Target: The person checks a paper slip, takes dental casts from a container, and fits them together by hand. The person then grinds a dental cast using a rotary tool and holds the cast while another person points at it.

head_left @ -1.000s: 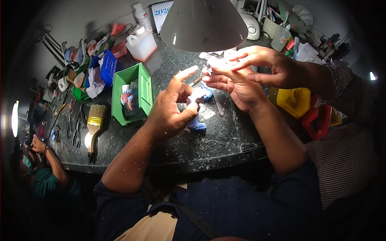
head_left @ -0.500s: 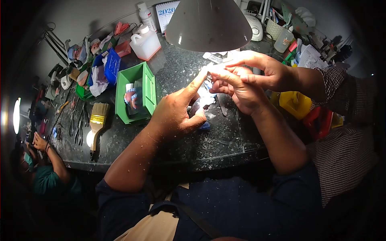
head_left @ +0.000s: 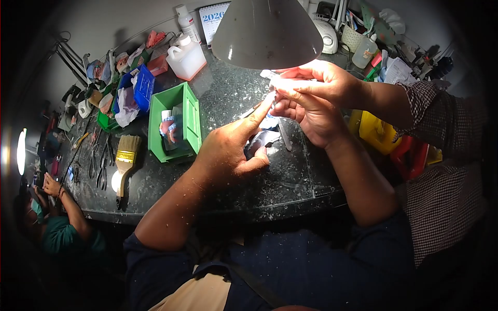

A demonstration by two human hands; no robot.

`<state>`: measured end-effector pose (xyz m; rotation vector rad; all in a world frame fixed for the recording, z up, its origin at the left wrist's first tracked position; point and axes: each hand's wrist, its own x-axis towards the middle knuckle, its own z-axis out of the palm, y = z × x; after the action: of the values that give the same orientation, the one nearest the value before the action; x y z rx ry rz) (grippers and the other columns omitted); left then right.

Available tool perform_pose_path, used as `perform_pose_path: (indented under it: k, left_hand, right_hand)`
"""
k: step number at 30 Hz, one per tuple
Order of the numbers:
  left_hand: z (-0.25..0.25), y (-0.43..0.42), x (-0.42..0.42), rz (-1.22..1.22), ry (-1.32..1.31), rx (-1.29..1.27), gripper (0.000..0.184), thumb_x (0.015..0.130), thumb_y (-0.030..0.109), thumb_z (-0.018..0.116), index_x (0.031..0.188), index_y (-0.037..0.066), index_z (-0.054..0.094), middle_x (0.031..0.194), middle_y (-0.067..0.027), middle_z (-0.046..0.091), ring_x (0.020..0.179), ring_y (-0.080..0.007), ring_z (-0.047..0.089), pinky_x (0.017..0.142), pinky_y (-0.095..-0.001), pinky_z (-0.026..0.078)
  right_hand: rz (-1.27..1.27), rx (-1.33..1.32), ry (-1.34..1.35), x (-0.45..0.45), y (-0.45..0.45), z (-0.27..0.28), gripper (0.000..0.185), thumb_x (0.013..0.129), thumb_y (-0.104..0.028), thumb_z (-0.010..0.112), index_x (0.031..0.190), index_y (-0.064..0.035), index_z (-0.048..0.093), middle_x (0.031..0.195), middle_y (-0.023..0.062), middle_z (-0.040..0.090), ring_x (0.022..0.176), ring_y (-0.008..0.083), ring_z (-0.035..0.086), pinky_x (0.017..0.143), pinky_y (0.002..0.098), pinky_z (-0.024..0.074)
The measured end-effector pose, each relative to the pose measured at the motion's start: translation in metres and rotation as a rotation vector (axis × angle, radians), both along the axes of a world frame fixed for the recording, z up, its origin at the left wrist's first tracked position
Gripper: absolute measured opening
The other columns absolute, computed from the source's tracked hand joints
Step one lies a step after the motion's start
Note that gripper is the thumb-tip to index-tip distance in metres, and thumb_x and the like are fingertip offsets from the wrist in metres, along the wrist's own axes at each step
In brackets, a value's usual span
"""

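Note:
My left hand [head_left: 228, 145] is over the bench, index finger stretched toward my right fingertips and thumb apart; its other fingers are hidden. Beside that thumb is a glossy grey-white piece [head_left: 264, 139], its kind unclear. My right hand [head_left: 316, 119] is closed in a pinch under the lamp, its fingertips meeting my left index finger. Whatever is in the pinch is too small and overlit to make out. Another person's hand [head_left: 337, 83], in a checked sleeve, reaches in from the right, just above my right hand. A flat metal tool [head_left: 285, 135] lies beneath my hands.
A grey lamp shade [head_left: 267, 33] hangs low over the hands. Left of them stand a green bin [head_left: 194, 116] holding dental models, a brush [head_left: 125, 158] and a white jug [head_left: 187, 59]. Yellow [head_left: 381, 132] and red [head_left: 410, 158] bins are at the right. Another person [head_left: 67, 217] sits far left.
The other person's hand has drawn closer to my right fingertips. My left hand has shifted slightly, its index finger still pointing at them.

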<state>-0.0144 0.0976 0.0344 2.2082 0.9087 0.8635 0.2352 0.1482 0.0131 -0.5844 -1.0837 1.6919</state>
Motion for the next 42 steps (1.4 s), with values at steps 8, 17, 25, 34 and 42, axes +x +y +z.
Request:
perform_pose_path:
  k: [8,17,25,34,42]
  left_hand:
    - [-0.005,0.002,0.0,-0.008,0.007,0.092,0.096,0.081,0.012,0.073,0.171,0.015,0.04,0.148,-0.0239,0.066,0.108,-0.0381,0.077,0.095,-0.045,0.062]
    - [0.0,0.001,-0.005,0.006,-0.116,-0.016,0.077,0.084,0.012,0.073,0.158,0.009,0.053,0.101,-0.0141,0.073,0.089,-0.0249,0.076,0.085,-0.0385,0.061]
    - [0.004,0.004,-0.009,0.058,-0.259,-0.113,0.074,0.086,0.008,0.068,0.158,0.005,0.049,0.086,-0.0057,0.065,0.081,-0.0134,0.068,0.085,-0.0327,0.057]
    - [0.008,0.0,-0.009,0.018,-0.275,-0.182,0.074,0.088,0.007,0.065,0.159,0.002,0.044,0.094,-0.0059,0.067,0.086,-0.0112,0.064,0.086,-0.0295,0.053]
    - [0.008,0.0,-0.01,0.003,-0.317,-0.235,0.069,0.089,0.007,0.066,0.155,0.0,0.045,0.097,-0.0066,0.069,0.088,-0.0115,0.065,0.086,-0.0292,0.053]
  right_hand:
    - [-0.015,-0.001,-0.028,-0.001,0.0,-0.001,0.029,0.11,-0.02,0.068,0.133,-0.0018,0.07,0.12,0.0078,0.073,0.103,0.0172,0.074,0.098,0.0365,0.0613]
    - [-0.066,0.04,-0.155,-0.01,-0.005,0.008,0.031,0.111,-0.022,0.067,0.133,0.0002,0.069,0.122,0.0093,0.073,0.105,0.0182,0.075,0.097,0.036,0.0624]
    - [0.017,0.292,-0.359,-0.01,-0.013,0.013,0.029,0.112,-0.017,0.064,0.131,0.0051,0.067,0.119,0.0132,0.074,0.107,0.0197,0.076,0.096,0.0329,0.0627]
    - [0.015,0.402,-0.46,-0.019,-0.017,0.015,0.017,0.11,-0.015,0.068,0.12,-0.0011,0.069,0.107,0.0024,0.069,0.097,0.0094,0.067,0.085,0.0287,0.0577]
    - [0.087,0.335,-0.392,-0.013,-0.011,0.001,0.018,0.105,-0.013,0.069,0.12,-0.0031,0.07,0.113,0.0007,0.068,0.106,0.0078,0.062,0.09,0.0251,0.0518]
